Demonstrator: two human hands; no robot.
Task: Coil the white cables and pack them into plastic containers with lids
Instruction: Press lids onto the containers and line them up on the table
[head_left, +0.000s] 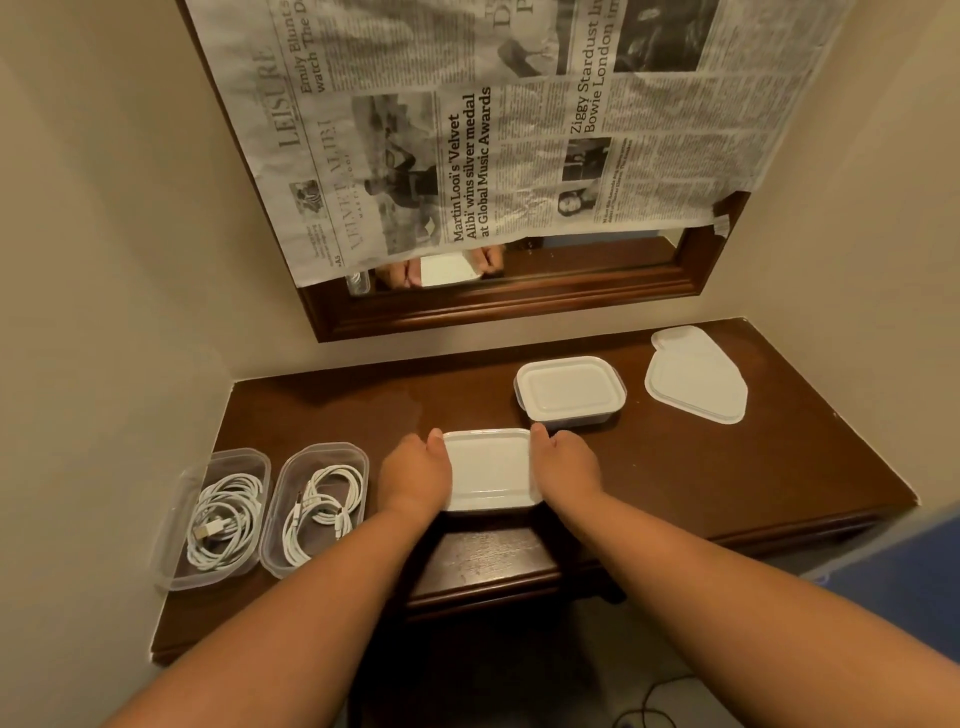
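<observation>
Centre lid (488, 467) gripped at both ends by left hand (415, 475) & right hand (566, 465) — prob. being pressed on. Far container (569, 389) lidded; 2 left containers (332, 448) w/ coiled cables (223, 514) uncovered — spare lids (696, 379) far right.

wooden table (701, 483) | two open containers (244, 453) | two lidded containers (569, 387) | loose lids (696, 376)

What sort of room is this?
Likely a bedroom at home: a dark wooden dressing table in a corner, a wood-framed mirror above it covered with newspaper, cream walls.
</observation>
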